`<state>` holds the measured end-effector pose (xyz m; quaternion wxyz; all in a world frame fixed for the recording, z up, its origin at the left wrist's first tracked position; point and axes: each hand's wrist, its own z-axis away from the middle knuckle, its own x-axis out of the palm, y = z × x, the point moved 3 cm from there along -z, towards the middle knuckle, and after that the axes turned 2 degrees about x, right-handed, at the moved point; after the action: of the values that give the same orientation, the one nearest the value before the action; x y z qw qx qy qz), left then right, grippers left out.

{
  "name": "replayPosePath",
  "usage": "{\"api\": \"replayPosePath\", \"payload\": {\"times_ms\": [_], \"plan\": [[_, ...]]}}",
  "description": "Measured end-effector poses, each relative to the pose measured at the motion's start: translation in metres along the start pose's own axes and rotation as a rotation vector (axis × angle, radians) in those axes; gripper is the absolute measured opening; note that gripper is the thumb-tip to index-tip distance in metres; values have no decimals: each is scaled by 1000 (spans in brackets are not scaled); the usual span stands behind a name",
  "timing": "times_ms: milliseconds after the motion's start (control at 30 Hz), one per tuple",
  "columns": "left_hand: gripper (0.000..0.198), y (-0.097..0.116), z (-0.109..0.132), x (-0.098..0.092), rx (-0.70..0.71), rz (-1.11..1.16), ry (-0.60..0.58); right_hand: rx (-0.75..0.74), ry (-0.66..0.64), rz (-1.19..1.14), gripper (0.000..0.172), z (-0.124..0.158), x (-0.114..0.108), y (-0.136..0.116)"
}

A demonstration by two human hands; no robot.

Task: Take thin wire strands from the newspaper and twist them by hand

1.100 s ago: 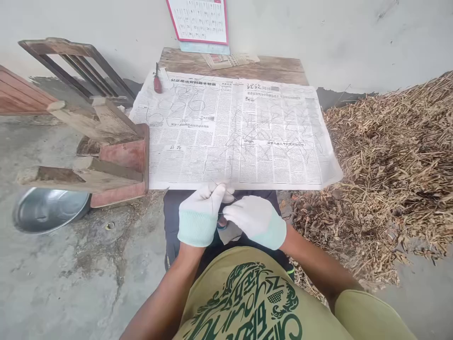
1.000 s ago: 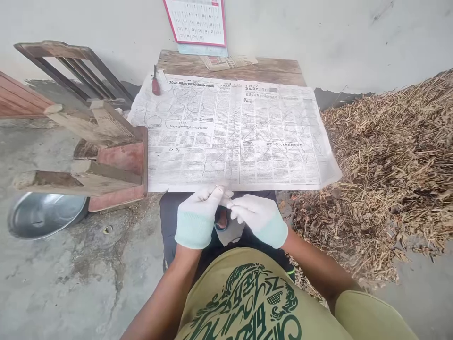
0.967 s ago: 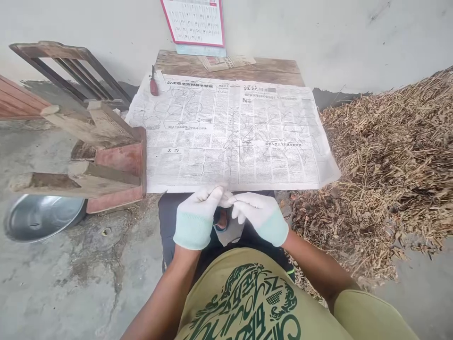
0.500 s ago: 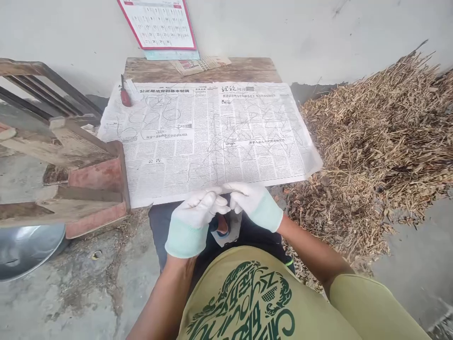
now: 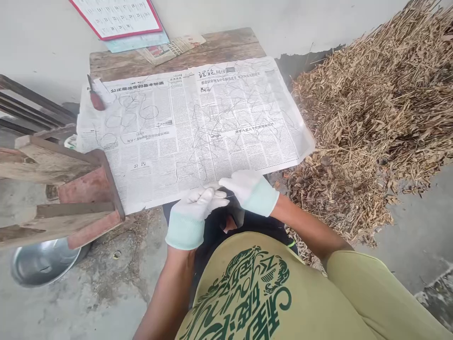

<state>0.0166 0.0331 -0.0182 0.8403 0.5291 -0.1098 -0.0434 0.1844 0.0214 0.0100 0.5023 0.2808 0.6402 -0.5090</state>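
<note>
Both my hands wear white gloves and meet just below the near edge of a spread newspaper [image 5: 191, 127] that covers a low wooden table [image 5: 212, 49]. My left hand [image 5: 191, 215] has its fingers pinched together. My right hand [image 5: 249, 191] is also pinched, and a thin wire or thread [image 5: 228, 196] runs between the two. Thin bent wires lie scattered over the newspaper. A red-handled tool [image 5: 95, 97] rests at the paper's far left corner.
A big heap of dry straw [image 5: 371, 113] fills the right side. A weathered wooden frame [image 5: 60, 189] stands at the left, with a metal bowl [image 5: 42, 262] on the concrete floor below it. A calendar [image 5: 116, 16] leans on the wall.
The view has swung right and tilted. My hands have lifted closer to the newspaper's edge and drawn slightly apart, with the thin strand now stretched between them.
</note>
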Motion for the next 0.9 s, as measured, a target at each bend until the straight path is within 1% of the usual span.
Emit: {"api": "replayPosePath", "payload": {"times_ms": [67, 200, 333, 467, 533, 600, 667, 700, 767, 833, 900], "plan": [[49, 1, -3, 2, 0, -62, -21, -8, -42, 44, 12, 0, -3, 0], [50, 4, -7, 7, 3, -229, -35, 8, -108, 119, 14, 0, -4, 2], [42, 5, -11, 8, -13, -436, -54, -28, -125, 137, 18, -1, 3, 5], [29, 7, -20, 9, 8, -747, -135, -81, -121, 94, 18, 0, 16, 9], [28, 8, -24, 12, 18, -834, -179, -77, -119, 38, 15, 0, 22, 11], [30, 9, -27, 15, 9, -878, -190, -60, -101, -45, 13, -1, 27, 13], [27, 9, -28, 15, -8, -872, -183, -5, -46, -191, 15, -1, 27, 16], [26, 8, -29, 13, -10, -844, -183, 55, -10, -309, 17, 0, 26, 19], [24, 5, -31, 8, 5, -742, -203, 227, 47, -644, 22, 3, 24, 27], [25, -1, -34, 1, 19, -628, -274, 358, 52, -1031, 26, 8, 27, 33], [26, -7, -36, -4, 10, -538, -375, 380, 19, -1321, 27, 11, 34, 34]]}}
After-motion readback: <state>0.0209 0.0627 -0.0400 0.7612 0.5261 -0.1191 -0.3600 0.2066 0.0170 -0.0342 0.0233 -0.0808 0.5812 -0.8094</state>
